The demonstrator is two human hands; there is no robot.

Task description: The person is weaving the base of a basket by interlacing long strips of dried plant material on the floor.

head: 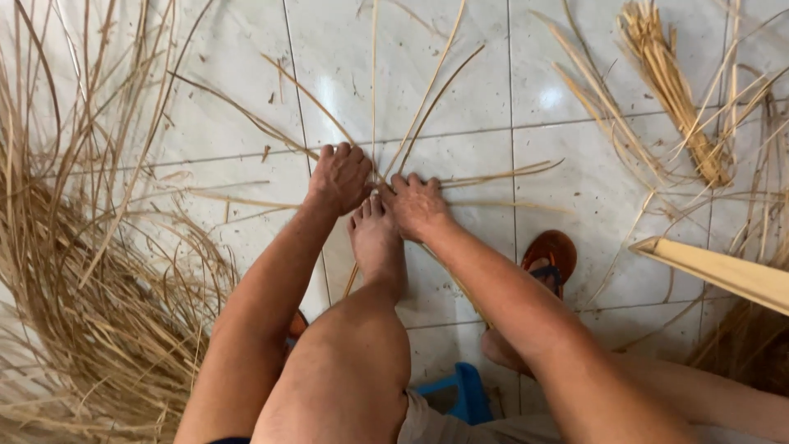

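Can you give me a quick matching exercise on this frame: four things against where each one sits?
Things:
1. left hand
2. sandal
3. loose straw heap
4. blue stool

Places:
A. under the person, at the bottom edge of the view
B. on the tiles, gripping straw strands left of the bare foot's toes
C. piled along the left side of the floor
D. on the floor to the right of the right forearm

Pairs: 1-B, 2-D, 3-C, 4-A
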